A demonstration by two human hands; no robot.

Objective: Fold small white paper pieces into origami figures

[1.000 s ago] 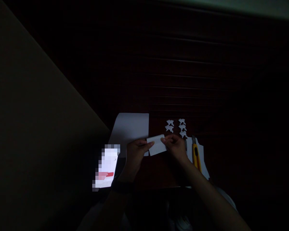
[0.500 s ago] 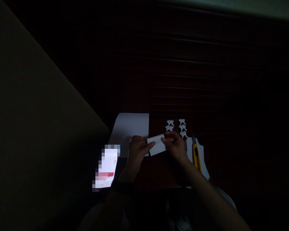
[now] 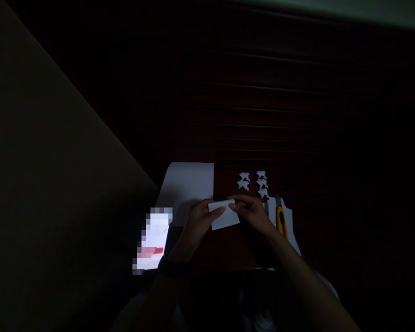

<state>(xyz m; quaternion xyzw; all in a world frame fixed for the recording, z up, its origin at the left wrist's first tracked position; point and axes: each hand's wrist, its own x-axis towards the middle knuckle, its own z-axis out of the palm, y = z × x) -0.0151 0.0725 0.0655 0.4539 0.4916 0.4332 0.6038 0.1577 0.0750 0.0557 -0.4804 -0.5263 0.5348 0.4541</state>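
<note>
Between my two hands is a small piece of white paper (image 3: 224, 219), held just above the dark table. My left hand (image 3: 198, 222) pinches its left side, thumb on the near face and fingers behind. On the upper right edge, my right hand (image 3: 254, 213) grips the same paper with its thumb in front. A fold runs along the top of the paper. Beyond my right hand lie several small folded paper figures (image 3: 243, 185) in two columns. A large white sheet (image 3: 193, 180) rests behind my left hand.
A yellow box cutter (image 3: 281, 223) lies on white papers (image 3: 290, 226) to the right of my right forearm. At the left, a bright screen (image 3: 155, 235), partly pixelated, glows beside my left wrist. A pale wall (image 3: 55, 161) rises on the left. The scene is dim.
The top strip of the paper, raised before, is now folded down narrower at the edge. Both hands and the paper have come slightly lower, uncovering more of one folded figure.
</note>
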